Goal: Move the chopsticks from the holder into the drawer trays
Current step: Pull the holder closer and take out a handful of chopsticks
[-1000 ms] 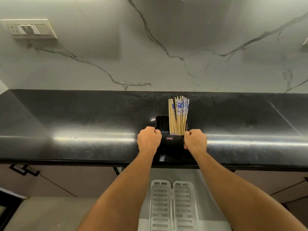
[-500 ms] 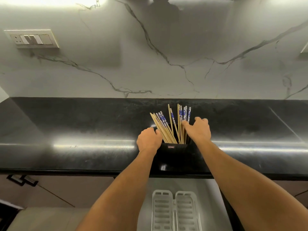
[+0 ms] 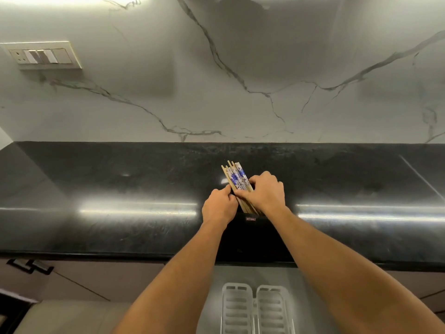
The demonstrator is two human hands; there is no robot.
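A bundle of wooden chopsticks (image 3: 237, 179) with blue-and-white patterned tops leans left out of a black holder (image 3: 250, 222) near the front of the black counter. My right hand (image 3: 263, 192) is wrapped around the bundle from the right. My left hand (image 3: 219, 207) presses against the bundle's left side at the holder's rim, fingers closed on it. Two white slotted trays (image 3: 257, 309) lie side by side in the open drawer below the counter edge, between my forearms.
The glossy black counter (image 3: 120, 225) runs the full width, backed by a white marble wall. A switch panel (image 3: 42, 55) is mounted at the upper left. Cabinet fronts with dark handles (image 3: 30, 266) sit below the counter on the left.
The chopsticks were spread apart in the holder; now both hands have gathered them into one tight bundle tilted left. My right hand moved from the holder's side onto the sticks.
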